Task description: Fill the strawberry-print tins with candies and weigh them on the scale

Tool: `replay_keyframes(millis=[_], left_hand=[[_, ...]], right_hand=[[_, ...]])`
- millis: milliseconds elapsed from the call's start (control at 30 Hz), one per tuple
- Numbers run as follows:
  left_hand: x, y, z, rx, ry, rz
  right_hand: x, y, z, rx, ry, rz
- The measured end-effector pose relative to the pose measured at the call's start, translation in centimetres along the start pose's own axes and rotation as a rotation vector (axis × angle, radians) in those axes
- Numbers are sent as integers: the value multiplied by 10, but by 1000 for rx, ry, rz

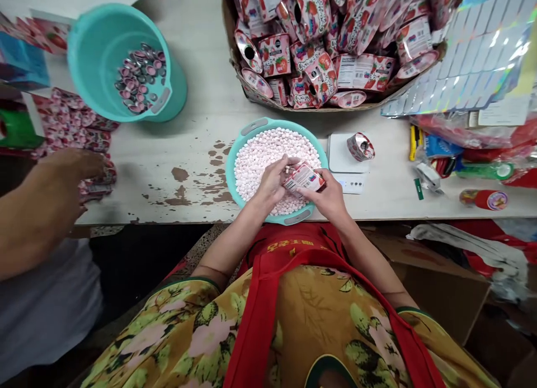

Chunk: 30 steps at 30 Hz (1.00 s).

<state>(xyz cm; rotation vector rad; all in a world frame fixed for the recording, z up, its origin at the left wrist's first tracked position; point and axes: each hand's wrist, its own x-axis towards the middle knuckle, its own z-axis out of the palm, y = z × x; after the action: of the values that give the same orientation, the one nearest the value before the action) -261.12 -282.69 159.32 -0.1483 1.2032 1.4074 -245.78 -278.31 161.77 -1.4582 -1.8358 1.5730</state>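
**Both hands on one tin**

My left hand (272, 182) and right hand (331, 198) curl their fingers tight around a small strawberry-print tin (305, 178), just above the teal basin (251, 129) of pink-white candies (268, 153). The white tabletop (201, 69) is worn brown in patches. A co-worker's hand (71, 164) rests at its left end.

Teal basin (230, 164) of pale pink candies (268, 153), red-and-white strawberry-print tin (304, 178), yellow floral dress (176, 332).

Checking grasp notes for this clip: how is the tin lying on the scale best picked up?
Probably across its printed side walls, from above. The tin lies tipped on the scale, shiny end facing up and right, with bare platform around it, so both sides look free. The right hand is nearest, though it holds a box.
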Motion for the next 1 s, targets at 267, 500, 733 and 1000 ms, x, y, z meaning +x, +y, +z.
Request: replay_keyframes(millis=[267, 500, 733, 1000], left_hand=[[-9, 12, 6, 22, -87, -52], [11, 26, -20, 404, -82, 47], [57, 14, 88, 1331, -548, 459], [117, -48, 186, 1739, -591, 682]], right_hand=[[-1, 18, -3, 287, -51, 81], [-34, 46, -40, 589, -17, 176], [-58, 93, -102, 523, 295, 193], [-64, 127, -136, 522, 523, 254]])
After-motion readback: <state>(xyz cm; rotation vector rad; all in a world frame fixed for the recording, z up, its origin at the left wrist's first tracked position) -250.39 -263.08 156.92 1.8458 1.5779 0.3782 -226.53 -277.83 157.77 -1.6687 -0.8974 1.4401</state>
